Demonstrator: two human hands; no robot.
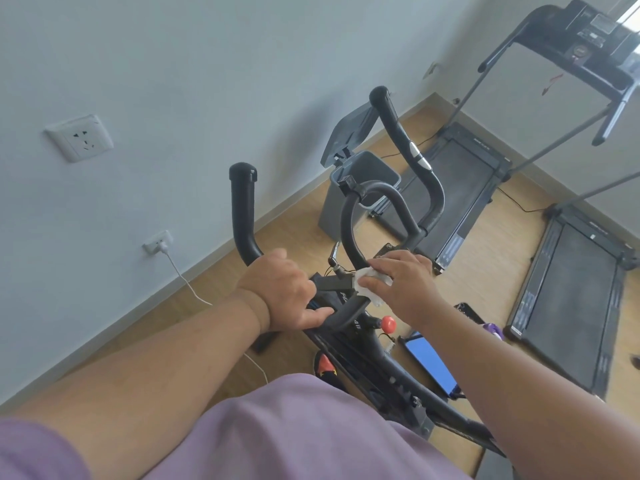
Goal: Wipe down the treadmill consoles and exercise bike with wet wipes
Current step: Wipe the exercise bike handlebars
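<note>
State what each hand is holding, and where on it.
Left hand grips the exercise bike handlebar at its left base. Right hand presses a crumpled wet wipe against the handlebar centre.

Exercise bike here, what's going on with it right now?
A person is wiping the exercise bike. The left hand grips the handlebar to steady it, while the right hand presses a white wet wipe against the middle of the bars. Two treadmills stand behind, untouched at this moment.
</note>
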